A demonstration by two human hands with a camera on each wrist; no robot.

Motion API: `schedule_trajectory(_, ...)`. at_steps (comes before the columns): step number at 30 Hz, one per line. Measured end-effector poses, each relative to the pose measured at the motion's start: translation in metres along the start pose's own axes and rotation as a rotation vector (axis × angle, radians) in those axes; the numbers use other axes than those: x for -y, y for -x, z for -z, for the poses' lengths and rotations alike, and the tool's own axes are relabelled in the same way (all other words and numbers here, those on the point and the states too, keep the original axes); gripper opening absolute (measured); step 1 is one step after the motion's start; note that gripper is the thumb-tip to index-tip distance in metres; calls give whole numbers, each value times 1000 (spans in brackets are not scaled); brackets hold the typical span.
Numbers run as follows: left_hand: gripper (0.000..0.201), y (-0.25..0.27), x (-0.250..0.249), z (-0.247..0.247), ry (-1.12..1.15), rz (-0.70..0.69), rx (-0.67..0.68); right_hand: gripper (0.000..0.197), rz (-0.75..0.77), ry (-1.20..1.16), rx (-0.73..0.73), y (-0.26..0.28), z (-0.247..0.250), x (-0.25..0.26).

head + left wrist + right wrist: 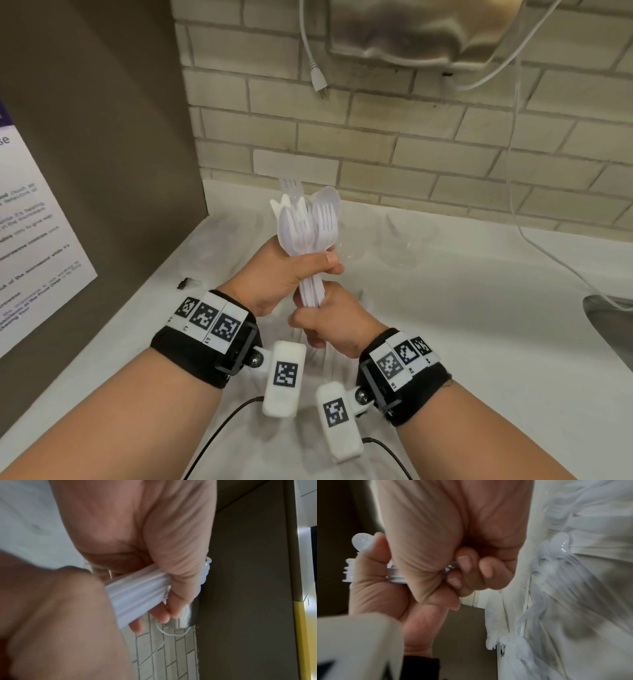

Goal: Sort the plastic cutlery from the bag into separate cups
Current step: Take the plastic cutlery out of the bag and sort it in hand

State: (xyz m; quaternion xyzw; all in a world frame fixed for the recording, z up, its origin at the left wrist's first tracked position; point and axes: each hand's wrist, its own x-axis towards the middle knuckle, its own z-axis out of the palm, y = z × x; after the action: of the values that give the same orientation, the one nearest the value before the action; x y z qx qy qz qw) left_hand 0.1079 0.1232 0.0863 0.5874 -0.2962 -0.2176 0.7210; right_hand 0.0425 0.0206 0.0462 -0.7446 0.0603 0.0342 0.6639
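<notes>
From the head view, your left hand (274, 274) gripped the cutlery bundle (305, 233) at its necks and your right hand (337, 318) clenched the handles just below, above the white tabletop (479, 342); such a mixed fistful could fan out and spill. At the left wrist, the ribbed handles looked slippery. At the right wrist, the bag (573, 588) of remaining pieces lay beside the bundle.
</notes>
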Motion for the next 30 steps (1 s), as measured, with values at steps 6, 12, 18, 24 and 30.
schedule_trajectory(6, 13, 5, 3, 5, 6, -2, 82, 29, -3, 20, 106, 2, 2, 4)
schedule_trajectory(12, 16, 1, 6, 19, -184, -109, -225, 46, 52, 268, -18, 2, 42, 25)
schedule_trajectory(18, 15, 5, 19, 19, -392, -97, -149, 21, 535, 234, -404, 5, 56, 73)
schedule_trajectory(24, 22, 3, 23, 14, -411, -84, -57, 19, 588, 697, -389, -2, 53, 92)
schedule_trajectory(30, 24, 6, 28, 12, -483, -75, -60, 11, 525, 676, -381, -4, 51, 94)
